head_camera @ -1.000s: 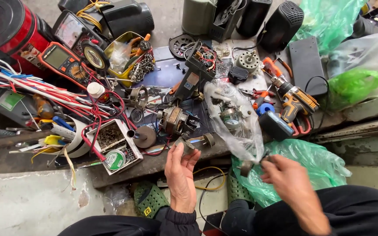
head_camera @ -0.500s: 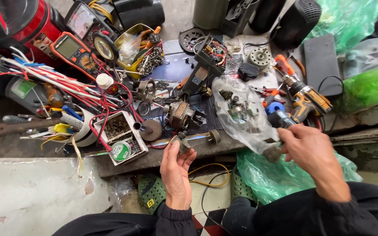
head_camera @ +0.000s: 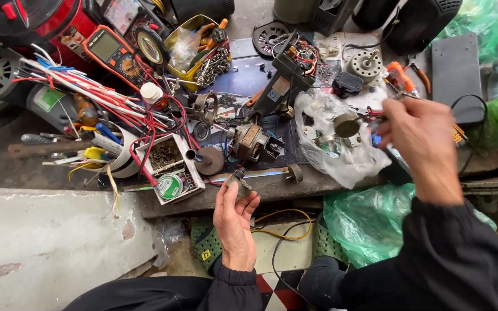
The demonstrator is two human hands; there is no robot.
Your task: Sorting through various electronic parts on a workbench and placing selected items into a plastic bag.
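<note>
The left hand (head_camera: 234,222) sits low at the near edge of the cluttered workbench (head_camera: 272,190), its fingers curled round a small grey metal part (head_camera: 239,183) pinched at the fingertips — the part stands roughly upright, its long axis pointing away from the person toward the bench. The right hand (head_camera: 419,141) is raised well apart, up and to the right, over a clear plastic bag (head_camera: 341,155) of parts. It grips a tool with a round grey disc (head_camera: 347,124) at its end; the tool's axis runs about level, with the disc end pointing left — toward a small motor (head_camera: 252,141).
</note>
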